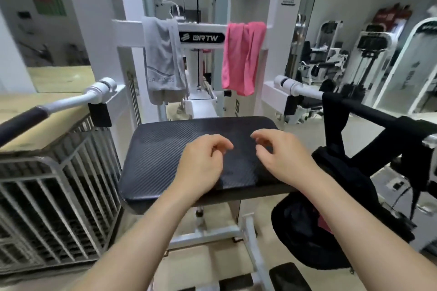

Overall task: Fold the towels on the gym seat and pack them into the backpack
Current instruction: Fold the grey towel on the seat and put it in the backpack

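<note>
**Seat top open, both sides boxed in**

My left hand (203, 163) and right hand (281, 156) hover over the seat pad (160, 149). There's open air from here to the far crossbar (127, 33), where the grey towel (163, 59) and pink towel (241, 56) hang. The left handle bar (59, 104) and wire cage (59, 184) block the left. The right handle bar (369, 111) crosses the right. The backpack (298, 231) hangs off it, just beside the pad's right edge and under my right forearm.

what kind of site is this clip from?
Almost certainly a gym: a white cable machine with a black padded seat, more machines along the right side, and a gray towel and a pink towel draped over its crossbar.
</note>
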Demonstrator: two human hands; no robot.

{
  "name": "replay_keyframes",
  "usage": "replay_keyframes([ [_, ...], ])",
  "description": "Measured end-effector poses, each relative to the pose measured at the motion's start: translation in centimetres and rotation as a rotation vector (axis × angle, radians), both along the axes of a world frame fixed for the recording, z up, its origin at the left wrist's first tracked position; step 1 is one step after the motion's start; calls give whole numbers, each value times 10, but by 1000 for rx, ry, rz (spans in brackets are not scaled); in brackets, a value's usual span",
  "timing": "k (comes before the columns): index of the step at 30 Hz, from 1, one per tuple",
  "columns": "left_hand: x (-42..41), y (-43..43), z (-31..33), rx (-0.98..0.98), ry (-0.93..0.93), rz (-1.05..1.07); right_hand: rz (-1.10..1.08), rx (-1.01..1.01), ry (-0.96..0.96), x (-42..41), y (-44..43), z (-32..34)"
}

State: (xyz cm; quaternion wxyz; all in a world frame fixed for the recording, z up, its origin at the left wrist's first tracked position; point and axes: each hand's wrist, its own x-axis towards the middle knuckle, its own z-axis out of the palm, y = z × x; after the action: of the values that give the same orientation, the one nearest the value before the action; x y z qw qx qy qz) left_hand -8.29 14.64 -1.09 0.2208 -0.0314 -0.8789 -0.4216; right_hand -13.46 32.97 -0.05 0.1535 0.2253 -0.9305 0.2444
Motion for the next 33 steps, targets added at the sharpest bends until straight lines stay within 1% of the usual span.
replay_keyframes([
  [4,-39,-42,16,-107,-56,112,107,32,33,-41,-36,29],
  [7,-81,-68,22,-216,-48,169,176,33,-2,-86,-69,41],
  [10,-136,-91,32,-350,18,249,284,-46,-115,-141,-108,47],
  [12,-173,-106,41,-373,9,295,349,-98,-219,-176,-135,54],
  [14,-207,-119,49,-400,-92,320,388,-207,-312,-207,-161,62],
  [17,-253,-128,58,-395,-255,310,414,-487,-511,-246,-195,67],
  [19,-279,-128,61,-373,-311,286,438,-586,-585,-268,-213,65],
  [21,-295,-131,59,-300,-319,267,455,-653,-641,-286,-225,60],
  [22,-301,-134,57,-219,-299,263,453,-684,-669,-293,-230,59],
  [25,-309,-144,51,86,-168,315,431,-759,-734,-312,-241,57],
  [28,-313,-152,51,328,-28,358,436,-831,-746,-322,-254,62],
  [29,-313,-153,52,361,-12,356,404,-815,-665,-326,-261,64],
  [31,-315,-153,52,373,-17,315,330,-787,-431,-336,-276,68],
  [32,-315,-153,52,395,-9,284,304,-795,-367,-339,-283,72],
  [33,-313,-152,52,438,20,262,310,-835,-379,-341,-288,73],
])
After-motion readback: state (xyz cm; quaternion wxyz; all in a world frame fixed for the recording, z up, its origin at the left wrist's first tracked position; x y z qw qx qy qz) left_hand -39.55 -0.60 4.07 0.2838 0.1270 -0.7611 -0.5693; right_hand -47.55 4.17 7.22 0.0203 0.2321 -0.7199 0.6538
